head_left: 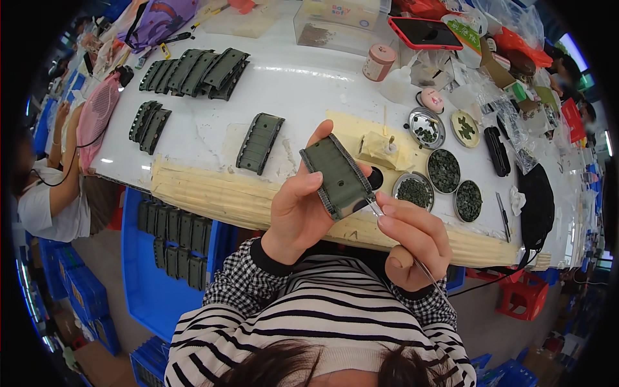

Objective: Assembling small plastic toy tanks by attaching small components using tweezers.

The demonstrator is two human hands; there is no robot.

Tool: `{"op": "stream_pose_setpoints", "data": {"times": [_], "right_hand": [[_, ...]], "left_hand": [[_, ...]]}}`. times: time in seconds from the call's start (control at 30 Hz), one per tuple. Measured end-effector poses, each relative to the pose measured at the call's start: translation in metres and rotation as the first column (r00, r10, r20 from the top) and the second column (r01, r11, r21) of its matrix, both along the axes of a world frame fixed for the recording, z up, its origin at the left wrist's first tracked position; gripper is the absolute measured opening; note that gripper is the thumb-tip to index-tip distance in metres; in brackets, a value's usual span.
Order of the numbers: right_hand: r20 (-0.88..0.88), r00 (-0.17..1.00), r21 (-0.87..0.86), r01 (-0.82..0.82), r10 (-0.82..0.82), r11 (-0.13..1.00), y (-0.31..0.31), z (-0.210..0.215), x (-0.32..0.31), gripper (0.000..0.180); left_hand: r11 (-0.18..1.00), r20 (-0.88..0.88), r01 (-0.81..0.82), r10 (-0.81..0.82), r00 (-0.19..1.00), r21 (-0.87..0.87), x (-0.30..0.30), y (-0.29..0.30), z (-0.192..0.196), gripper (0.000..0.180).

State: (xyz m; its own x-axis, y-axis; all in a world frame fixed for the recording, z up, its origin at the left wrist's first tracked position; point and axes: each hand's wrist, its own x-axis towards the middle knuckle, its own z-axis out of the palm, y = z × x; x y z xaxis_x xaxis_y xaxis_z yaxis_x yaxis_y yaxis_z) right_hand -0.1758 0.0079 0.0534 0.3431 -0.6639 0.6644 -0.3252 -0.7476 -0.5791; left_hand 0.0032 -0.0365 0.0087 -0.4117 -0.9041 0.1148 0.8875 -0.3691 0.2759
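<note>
My left hand [290, 209] holds a dark green, slightly curved plastic part [336, 175] with ridged long edges, tilted above the table's front edge. My right hand [419, 242] is closed around thin metal tweezers [429, 276]. Their tips meet the part's lower right corner; whether a small piece sits between them is too small to tell. Just beyond lie round dishes of small dark green pieces: one dish [414, 191] close to my right hand, a fuller one [444, 171] behind it, and another [468, 200] to its right. A similar green part [260, 143] lies on the table to the left.
Stacked green parts [193, 72] lie at the far left. A blue bin [151, 284] below the table holds several more. A yellow-wrapped block [380, 149], a red-edged phone [425, 33] and a black case [496, 151] lie beyond. Another person [55, 193] sits at left.
</note>
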Motion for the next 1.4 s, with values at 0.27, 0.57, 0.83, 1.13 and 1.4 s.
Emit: {"op": "stream_pose_setpoints", "data": {"times": [0.27,0.57,0.83,1.13,1.4], "right_hand": [[-0.014,1.000,-0.035,0.024,-0.025,0.999,-0.001,-0.001,0.002,0.042],[-0.009,1.000,-0.050,0.006,-0.006,0.999,-0.003,-0.003,0.001,0.037],[0.106,0.935,0.028,0.339,-0.340,0.940,-0.008,-0.014,-0.043,0.021],[-0.231,0.818,0.123,0.561,-0.526,0.819,-0.020,-0.038,-0.071,0.009],[-0.277,0.802,0.060,0.565,-0.530,0.823,-0.025,-0.040,-0.070,0.006]], "left_hand": [[0.999,0.036,-0.026,0.025,0.999,0.024,-0.002,0.001,0.002,0.073],[0.999,-0.052,0.028,-0.027,0.998,0.026,0.000,0.002,-0.005,0.071],[1.000,0.148,-0.006,0.004,0.989,0.014,0.009,0.001,0.001,0.074],[0.987,0.483,-0.046,-0.036,0.875,0.156,0.004,0.008,0.005,0.048],[0.996,0.567,-0.094,0.074,0.820,0.006,0.000,0.016,0.009,0.059]]}}
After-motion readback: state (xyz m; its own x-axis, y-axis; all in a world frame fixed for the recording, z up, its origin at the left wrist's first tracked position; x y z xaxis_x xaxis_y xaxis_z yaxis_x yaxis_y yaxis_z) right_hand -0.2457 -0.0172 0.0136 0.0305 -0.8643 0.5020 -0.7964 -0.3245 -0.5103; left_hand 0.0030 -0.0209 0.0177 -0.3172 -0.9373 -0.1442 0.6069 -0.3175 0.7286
